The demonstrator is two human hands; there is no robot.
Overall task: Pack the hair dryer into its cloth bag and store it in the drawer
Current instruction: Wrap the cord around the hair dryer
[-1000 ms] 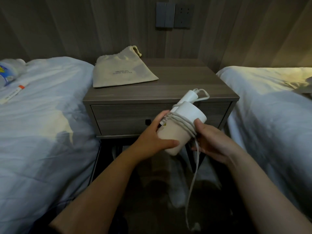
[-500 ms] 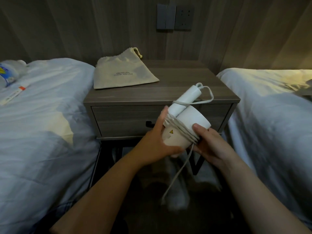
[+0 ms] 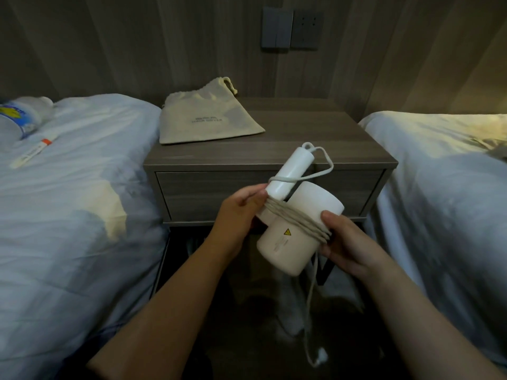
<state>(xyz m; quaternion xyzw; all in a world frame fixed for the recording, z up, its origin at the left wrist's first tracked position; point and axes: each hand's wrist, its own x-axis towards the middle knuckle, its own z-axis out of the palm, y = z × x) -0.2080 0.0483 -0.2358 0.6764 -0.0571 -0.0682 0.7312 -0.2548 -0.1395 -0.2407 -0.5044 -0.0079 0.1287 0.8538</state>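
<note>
A white hair dryer (image 3: 290, 239) with a folded handle is held in front of the nightstand, several turns of its cord wound round the barrel. My left hand (image 3: 238, 215) grips the dryer at the handle joint. My right hand (image 3: 345, 239) holds the barrel's right side and pins the cord there. The loose cord end (image 3: 311, 319) hangs down to the plug near the floor. The beige cloth bag (image 3: 205, 119) lies flat on the nightstand top (image 3: 315, 141), back left. The drawer (image 3: 197, 193) below is closed.
White beds flank the nightstand, left (image 3: 68, 201) and right (image 3: 444, 201). A plastic bottle (image 3: 19, 116) and a small tube (image 3: 33, 152) lie on the left bed. Wall switches (image 3: 290, 28) sit above. The floor gap below the nightstand is dark.
The dryer has been turned so its barrel points down and right, showing the warning label. More cord is wound on, and the hanging end has swung right.
</note>
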